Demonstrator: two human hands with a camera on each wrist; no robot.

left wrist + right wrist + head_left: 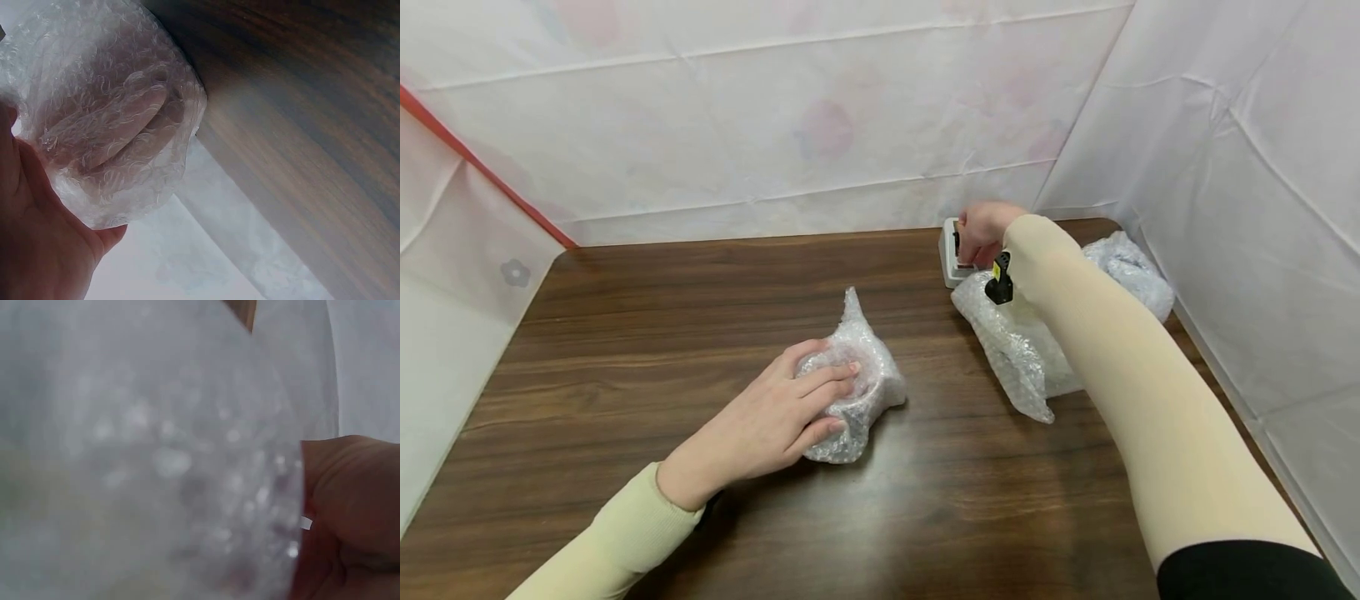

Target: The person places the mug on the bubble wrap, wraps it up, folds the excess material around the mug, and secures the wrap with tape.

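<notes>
My left hand (782, 412) lies over a bubble-wrapped bundle (880, 379) with a round rim showing through the wrap, its fingers bent across the top. In the left wrist view, the thumb lies along the side of the bundle (125, 125). My right hand (985, 232) reaches to a small light-grey box (950, 254) with dark parts at the table's back edge. Its fingers point down at the box, and their tips are hidden. A second bubble-wrapped bundle (1011, 346) lies under the right forearm. Blurred bubble wrap (156, 462) covers most of the right wrist view beside the hand (356, 506).
Another bubble-wrapped bundle (1127, 271) sits in the back right corner. The brown wooden table (662, 333) is bordered by white sheeting (737, 125) at the back and on both sides. A black wrist camera (1000, 287) hangs close above the second bundle.
</notes>
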